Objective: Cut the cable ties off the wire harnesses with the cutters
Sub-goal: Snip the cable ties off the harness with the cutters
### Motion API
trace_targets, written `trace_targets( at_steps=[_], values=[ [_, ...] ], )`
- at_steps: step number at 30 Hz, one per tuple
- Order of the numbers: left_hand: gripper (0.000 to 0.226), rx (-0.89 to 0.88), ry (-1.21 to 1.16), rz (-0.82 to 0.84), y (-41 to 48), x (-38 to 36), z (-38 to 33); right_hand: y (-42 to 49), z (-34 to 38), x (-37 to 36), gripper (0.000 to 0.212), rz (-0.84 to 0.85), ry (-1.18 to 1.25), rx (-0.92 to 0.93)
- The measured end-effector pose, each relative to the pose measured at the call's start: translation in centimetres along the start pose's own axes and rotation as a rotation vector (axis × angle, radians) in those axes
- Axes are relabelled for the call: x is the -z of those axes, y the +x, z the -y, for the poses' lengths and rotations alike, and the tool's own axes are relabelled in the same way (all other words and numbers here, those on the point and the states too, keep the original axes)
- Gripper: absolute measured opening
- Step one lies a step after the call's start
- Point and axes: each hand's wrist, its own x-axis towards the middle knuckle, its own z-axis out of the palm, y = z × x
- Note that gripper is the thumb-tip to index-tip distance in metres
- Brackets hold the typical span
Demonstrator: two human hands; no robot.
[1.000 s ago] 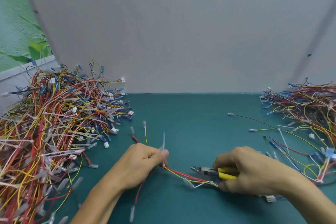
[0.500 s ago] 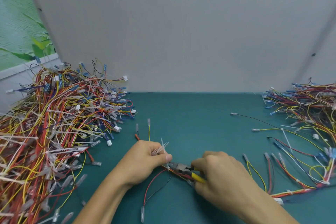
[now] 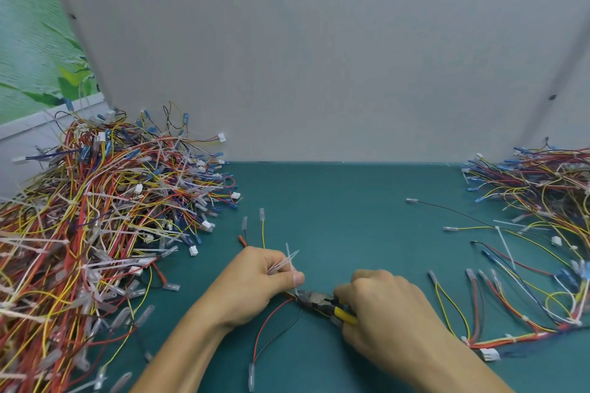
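Note:
My right hand [image 3: 386, 313] grips yellow-handled cutters [image 3: 322, 302], whose dark jaws point left at a wire harness [image 3: 274, 322] of red, black and yellow wires on the green mat. My left hand [image 3: 255, 284] pinches that harness just left of the jaws and also holds a few clear cable ties [image 3: 285, 262] sticking up between thumb and fingers. The jaws sit right by my left thumb; whether they bite a tie is hidden.
A big heap of tied harnesses [image 3: 95, 233] fills the left side. A looser spread of harnesses [image 3: 536, 233] lies at the right, one bundle [image 3: 517, 337] reaching toward my right wrist. A grey wall [image 3: 319, 57] closes off the back of the green mat [image 3: 344, 207].
My right hand has carried the cutters leftwards until the jaws reach my left thumb. My left hand has stayed put, holding the harness and the loose ties.

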Motion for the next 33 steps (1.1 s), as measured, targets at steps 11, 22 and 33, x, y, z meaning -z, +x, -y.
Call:
trace_targets(
  at_steps=[11, 22, 33],
  values=[
    [0.029, 0.002, 0.002, -0.013, 0.0, -0.1, 0.0, 0.1, -0.2, -0.2, 0.023, -0.019, -0.089, 0.071],
    [0.025, 0.003, -0.105, -0.134, -0.3, -0.1, -0.2, 0.1, -0.5, 0.1, 0.018, 0.022, -0.065, 0.109],
    [0.018, 0.165, -0.898, -0.119, -1.1, -1.2, -1.9, -2.9, -12.7, 2.8, 0.032, -0.163, -0.245, -0.529]
  ],
)
